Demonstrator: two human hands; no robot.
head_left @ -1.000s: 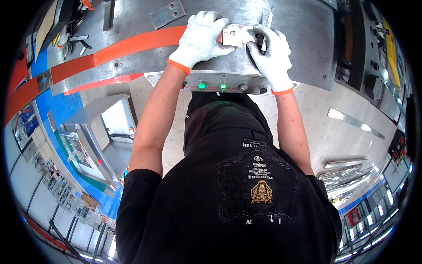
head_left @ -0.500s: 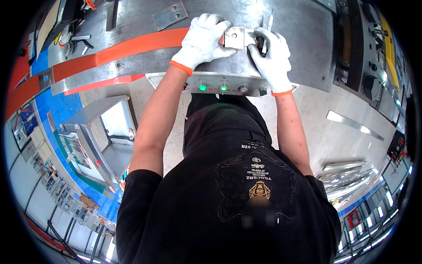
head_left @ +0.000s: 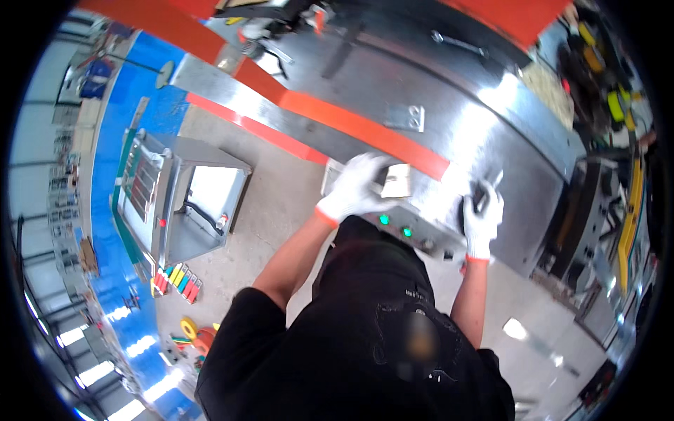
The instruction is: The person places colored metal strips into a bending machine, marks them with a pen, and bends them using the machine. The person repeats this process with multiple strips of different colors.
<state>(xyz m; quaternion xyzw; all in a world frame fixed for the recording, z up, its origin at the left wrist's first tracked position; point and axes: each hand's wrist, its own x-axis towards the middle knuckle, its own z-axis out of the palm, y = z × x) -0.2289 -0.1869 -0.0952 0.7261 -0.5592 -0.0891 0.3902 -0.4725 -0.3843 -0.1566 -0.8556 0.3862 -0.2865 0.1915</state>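
My left hand [head_left: 357,188], in a white glove with an orange cuff, is closed on a small square metal block [head_left: 399,180] near the front edge of the steel table [head_left: 523,228]. Its thumb lies along the near side of the block and the fingers are on the far side, blurred. To the right, my gloved right hand [head_left: 483,221] is curled over the table, with a slim white pen-like tool [head_left: 498,177] poking out past the fingers. A long orange strip [head_left: 365,126] runs across the table and ends between my hands.
Beyond the strip lies a metal plate with holes [head_left: 405,118]. A wrench [head_left: 458,43] is farther back. Green-lit buttons [head_left: 395,226] sit on the panel at the table's front. A grey metal cabinet [head_left: 203,203] stands on the floor at left.
My view has turned and shifted. My left hand has drawn the metal block away from the strip's end, toward me. My right hand has come away from the block with the pen-like tool.
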